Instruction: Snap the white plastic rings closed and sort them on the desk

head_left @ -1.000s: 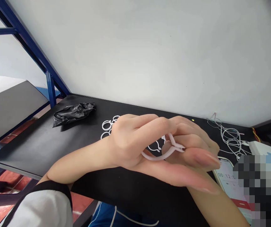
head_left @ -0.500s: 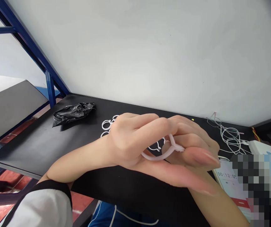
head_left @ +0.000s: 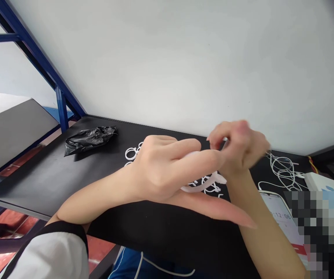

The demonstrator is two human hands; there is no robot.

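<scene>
My left hand [head_left: 167, 166] is curled around a white plastic ring [head_left: 198, 188], its thumb stretched out below. The ring has a small tab at its right end, and my fingers cover its upper part. My right hand [head_left: 239, 145] is raised just beyond, behind my left fingertips, with its fingers bent in and somewhat blurred. Whether anything is between those fingers I cannot tell. More white rings [head_left: 131, 154] lie on the black table [head_left: 47, 170] to the left of my left hand. Beneath it are other white ring pieces [head_left: 211, 185], partly hidden.
A crumpled black plastic bag [head_left: 91, 140] lies at the back left. Coiled white cables [head_left: 284, 170], a phone [head_left: 279, 209] showing a timer and a white power strip [head_left: 329, 201] are on the right. A pale wall [head_left: 184, 69] rises behind the table.
My right hand has left the ring's tab and moved up and away, its fingers curling. My left hand stays nearly in place with the ring. More white pieces show beneath.
</scene>
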